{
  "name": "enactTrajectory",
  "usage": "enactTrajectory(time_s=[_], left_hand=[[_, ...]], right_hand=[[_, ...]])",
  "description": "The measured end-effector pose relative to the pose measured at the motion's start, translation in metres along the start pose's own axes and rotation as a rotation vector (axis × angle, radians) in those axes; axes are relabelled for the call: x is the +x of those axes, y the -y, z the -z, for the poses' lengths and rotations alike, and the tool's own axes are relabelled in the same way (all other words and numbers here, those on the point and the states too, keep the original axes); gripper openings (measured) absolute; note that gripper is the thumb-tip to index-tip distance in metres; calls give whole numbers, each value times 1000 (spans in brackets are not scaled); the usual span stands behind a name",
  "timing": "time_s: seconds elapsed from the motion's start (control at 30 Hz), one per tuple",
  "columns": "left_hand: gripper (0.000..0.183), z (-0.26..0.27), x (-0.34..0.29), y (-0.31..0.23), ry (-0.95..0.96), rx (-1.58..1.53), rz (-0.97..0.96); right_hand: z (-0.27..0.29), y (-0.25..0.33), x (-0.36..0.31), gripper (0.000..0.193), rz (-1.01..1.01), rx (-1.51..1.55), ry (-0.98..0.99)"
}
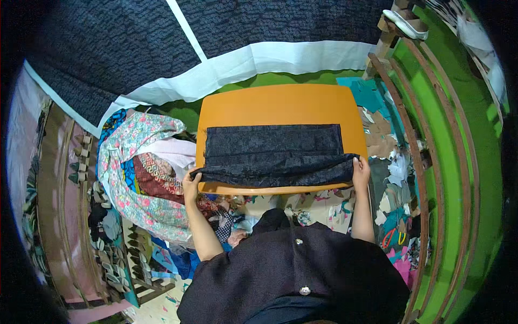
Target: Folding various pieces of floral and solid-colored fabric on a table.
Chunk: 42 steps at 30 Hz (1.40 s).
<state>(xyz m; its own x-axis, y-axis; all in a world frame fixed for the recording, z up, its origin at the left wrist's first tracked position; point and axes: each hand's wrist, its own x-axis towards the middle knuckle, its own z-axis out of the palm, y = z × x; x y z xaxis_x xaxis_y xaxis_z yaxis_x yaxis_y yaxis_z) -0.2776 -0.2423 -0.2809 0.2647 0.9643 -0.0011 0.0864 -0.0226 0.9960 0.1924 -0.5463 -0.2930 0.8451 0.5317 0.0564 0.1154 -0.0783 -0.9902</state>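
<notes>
This appears to be a small workshop for cloth and perhaps shoes. Dark cloth (270, 143) lies across an orange bench (280, 102), patterned fabric (116, 162) is heaped alongside, and offcuts (399, 168) surround bright-handled scissors (384, 241). Small scraps litter the floor (261, 203); wooden rails (423, 200) line the right (a white shoe (402, 25) sits at their far end).

No text, label, brand, number or sign is legible in this view. Markings on the folded black cloth (275, 143), the floral-print fabric (154, 220) and the maroon fabric (157, 171) read as pattern only; the orange tabletop (280, 105) shows no readable character.
</notes>
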Motion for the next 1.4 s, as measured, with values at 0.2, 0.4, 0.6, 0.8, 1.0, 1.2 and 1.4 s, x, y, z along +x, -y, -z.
enactTrajectory(time_s=[0.2,0.4,0.6,0.8,1.0,1.2,1.4], left_hand=[[18,-35,82,2,-11,68,38],[16,-67,153,12,35,209,107],[22,-74,199,47,118,292,128],[32,-144,183,-6,-281,851,-397],[48,-244,103,23,492,1120,-533],[55,-185,141,30,328,1311,-295],[53,-91,158,69,147,1267,-178]], right_hand=[[-47,-7,61,25,158,-554,-222],[-71,-12,115,25,178,-700,-217],[-87,-32,143,28,93,-890,-173],[-130,-25,142,42,252,-1154,-204],[-262,10,49,47,469,-1003,553],[-218,-1,73,54,326,-1152,534],[-128,-50,103,54,134,-1122,167]])
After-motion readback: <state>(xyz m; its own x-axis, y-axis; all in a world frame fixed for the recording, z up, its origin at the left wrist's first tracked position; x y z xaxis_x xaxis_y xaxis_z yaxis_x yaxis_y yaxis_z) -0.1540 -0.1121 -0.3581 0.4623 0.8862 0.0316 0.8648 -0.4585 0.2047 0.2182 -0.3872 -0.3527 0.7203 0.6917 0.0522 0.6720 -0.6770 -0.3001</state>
